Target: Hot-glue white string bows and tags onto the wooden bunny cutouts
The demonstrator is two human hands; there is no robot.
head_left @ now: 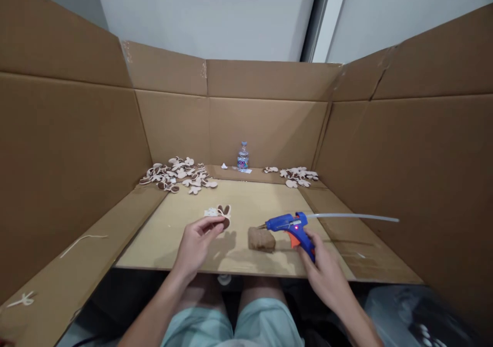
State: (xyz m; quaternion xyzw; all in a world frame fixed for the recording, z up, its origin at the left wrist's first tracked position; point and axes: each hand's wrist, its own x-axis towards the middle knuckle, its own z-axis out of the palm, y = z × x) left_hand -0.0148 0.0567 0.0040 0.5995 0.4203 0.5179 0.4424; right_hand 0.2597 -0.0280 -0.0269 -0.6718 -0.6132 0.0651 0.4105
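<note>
Between the thumb and fingers of my left hand (199,244) is a small bunny-shaped piece (226,218), brown with a pale edge and two ears, a pale bow across it. A white patterned paper piece (210,212) shows just behind my fingers. My right hand (325,267) wraps round the handle of a blue glue gun (287,224) with an orange trigger and a lit red light. A long translucent glue stick (354,216) sticks out of its back. Its nozzle points left, just over a brown block-like lump (262,239) on the board; whether they touch I cannot tell.
Cardboard walls (269,126) enclose the pale board (185,203) on three sides. Bunny pieces lie in a large pile (179,175) at the back left and a smaller pile (298,176) at the back right. A small bottle (243,157) stands at the back. A pale bow (23,300) lies far left.
</note>
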